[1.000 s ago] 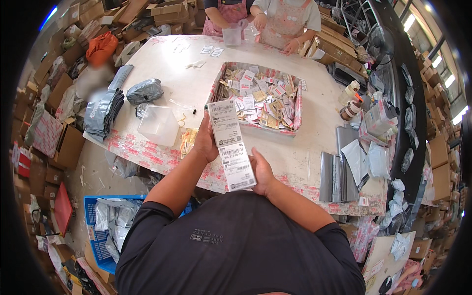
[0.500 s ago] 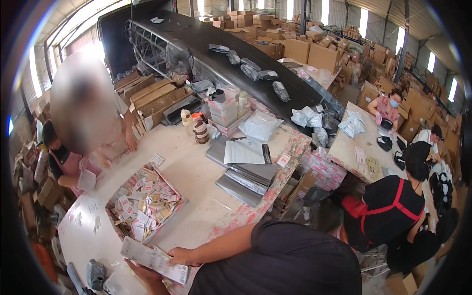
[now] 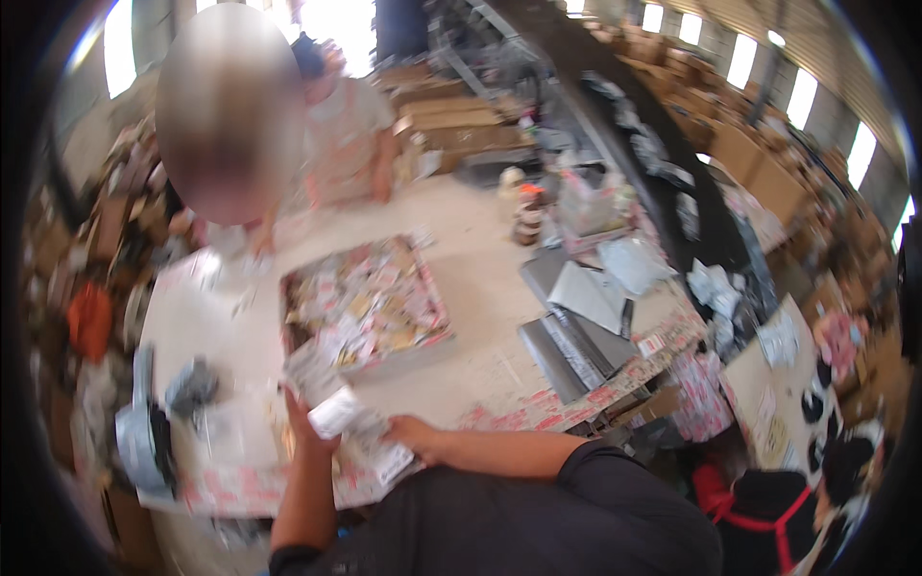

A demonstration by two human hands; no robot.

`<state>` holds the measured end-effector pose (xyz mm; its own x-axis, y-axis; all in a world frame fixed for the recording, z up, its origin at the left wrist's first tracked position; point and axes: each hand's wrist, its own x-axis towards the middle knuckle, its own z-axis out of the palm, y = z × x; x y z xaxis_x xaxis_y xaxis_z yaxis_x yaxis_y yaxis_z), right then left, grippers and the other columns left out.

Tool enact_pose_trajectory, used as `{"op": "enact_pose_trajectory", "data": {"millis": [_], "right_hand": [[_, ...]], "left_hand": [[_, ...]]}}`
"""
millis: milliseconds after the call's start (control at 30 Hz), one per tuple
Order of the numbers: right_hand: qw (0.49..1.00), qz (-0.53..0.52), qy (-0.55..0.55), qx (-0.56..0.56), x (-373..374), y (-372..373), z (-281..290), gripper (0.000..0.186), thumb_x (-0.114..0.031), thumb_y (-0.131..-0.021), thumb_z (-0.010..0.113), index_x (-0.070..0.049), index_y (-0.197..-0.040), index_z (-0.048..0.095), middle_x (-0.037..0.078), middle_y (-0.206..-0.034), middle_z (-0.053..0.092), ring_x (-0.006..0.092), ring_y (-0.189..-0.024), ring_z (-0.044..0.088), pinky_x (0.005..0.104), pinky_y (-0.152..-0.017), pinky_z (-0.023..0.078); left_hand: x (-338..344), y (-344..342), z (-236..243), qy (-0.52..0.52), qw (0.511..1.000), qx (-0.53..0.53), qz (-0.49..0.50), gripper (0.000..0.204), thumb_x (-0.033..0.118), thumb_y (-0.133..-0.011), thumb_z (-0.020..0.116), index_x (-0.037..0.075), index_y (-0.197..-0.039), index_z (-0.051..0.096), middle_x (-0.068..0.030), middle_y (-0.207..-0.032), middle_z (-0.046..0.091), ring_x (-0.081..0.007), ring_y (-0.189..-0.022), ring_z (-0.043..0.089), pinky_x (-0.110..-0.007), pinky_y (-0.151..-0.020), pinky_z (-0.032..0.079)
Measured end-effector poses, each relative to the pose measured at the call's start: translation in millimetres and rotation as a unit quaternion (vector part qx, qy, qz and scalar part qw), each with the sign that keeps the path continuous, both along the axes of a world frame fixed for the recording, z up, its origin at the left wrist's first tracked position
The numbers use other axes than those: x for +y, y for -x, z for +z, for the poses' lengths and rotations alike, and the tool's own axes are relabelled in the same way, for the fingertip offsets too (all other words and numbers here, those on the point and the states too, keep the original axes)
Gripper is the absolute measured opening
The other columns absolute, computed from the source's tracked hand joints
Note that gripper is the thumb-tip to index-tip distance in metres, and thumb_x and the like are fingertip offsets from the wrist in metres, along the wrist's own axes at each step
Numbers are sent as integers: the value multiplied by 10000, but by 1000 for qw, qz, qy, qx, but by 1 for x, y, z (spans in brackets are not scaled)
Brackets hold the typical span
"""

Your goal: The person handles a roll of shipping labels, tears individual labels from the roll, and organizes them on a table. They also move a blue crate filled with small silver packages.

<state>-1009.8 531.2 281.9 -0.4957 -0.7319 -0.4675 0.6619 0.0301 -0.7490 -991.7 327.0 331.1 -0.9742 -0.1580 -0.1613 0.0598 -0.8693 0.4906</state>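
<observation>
Head view: it has swung back toward the person's left over the last half second; the long white stack of printed paper labels [image 3: 334, 411], flat in that earlier frame, now looks bent, and both hands show higher in the view.
Conveyor: a long black belt [image 3: 562, 48] slopes along the far right, with blurred pale packages lying on it.
Desk: a broad off-white desk [image 3: 480, 288], its near edge patched with red-and-white tape.
Co-worker: a person in a pale pink apron [image 3: 344, 144] stands at the far side of the desk.
Slip box: a shallow box with a red-and-white wall [image 3: 427, 345] sits on the desk just beyond the hands, filled with small white and tan slips.
Bags: flat grey plastic bags [image 3: 567, 370] lie near the right edge, a white flat bag [image 3: 588, 296] over part of them.
Parcel: a dark grey plastic-wrapped parcel [image 3: 192, 384] lies on the left.
Label stack: between the two hands, above the near edge; its print is too blurred to make out.
Left hand: its grip [image 3: 312, 422] is clasping the stack's left side.
Right hand: its grip [image 3: 413, 437] pinches the lower right side.
Bottle: a brown-and-white bottle [image 3: 526, 221] stands toward the far right.
</observation>
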Motion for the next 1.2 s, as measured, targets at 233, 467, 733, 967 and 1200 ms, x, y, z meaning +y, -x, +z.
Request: {"op": "enact_pose_trajectory", "data": {"millis": [233,467,733,967,1200], "right_hand": [[997,28,-9,76,-5,-6,39,376,-250,-1052,470,25,-1266,610,161,-1189,696,296,-1042,707,446,-924,576],[967,35,145,-208,-7,-6,85,541,-418,-1071,379,23,-1338,543,179,-1219,674,305,-1121,680,495,-951,559],[967,-20,116,-226,-3,-3,47,361,-194,-1041,513,51,-1304,544,207,-1198,674,290,-1028,712,437,-895,604],[1000,4,-14,-20,-8,-8,42,300,-142,-1027,524,57,-1250,554,212,-1145,677,302,-983,721,458,-855,618],[996,29,55,-57,-10,-8,49,418,-249,-1058,456,45,-1344,535,197,-1182,682,317,-997,718,469,-876,607]], "left_hand": [[-1,-3,4,29,999,-17,6,861,772,-944,339,45,-1356,547,-192,-1185,682,-342,-1035,687,-496,-936,550],[-13,-9,-8,35,999,-1,4,816,753,-948,383,69,-1355,563,-160,-1176,693,-312,-1050,684,-480,-945,549],[-6,-12,6,35,999,-23,15,756,733,-958,398,119,-1354,587,-103,-1201,682,-268,-1086,664,-451,-950,540],[2,-16,30,33,998,-48,26,805,758,-952,364,101,-1374,564,-124,-1191,680,-286,-1076,666,-478,-948,539],[-12,-11,-3,35,999,6,8,829,766,-945,371,83,-1375,555,-155,-1179,681,-320,-1091,664,-492,-957,540]]}}
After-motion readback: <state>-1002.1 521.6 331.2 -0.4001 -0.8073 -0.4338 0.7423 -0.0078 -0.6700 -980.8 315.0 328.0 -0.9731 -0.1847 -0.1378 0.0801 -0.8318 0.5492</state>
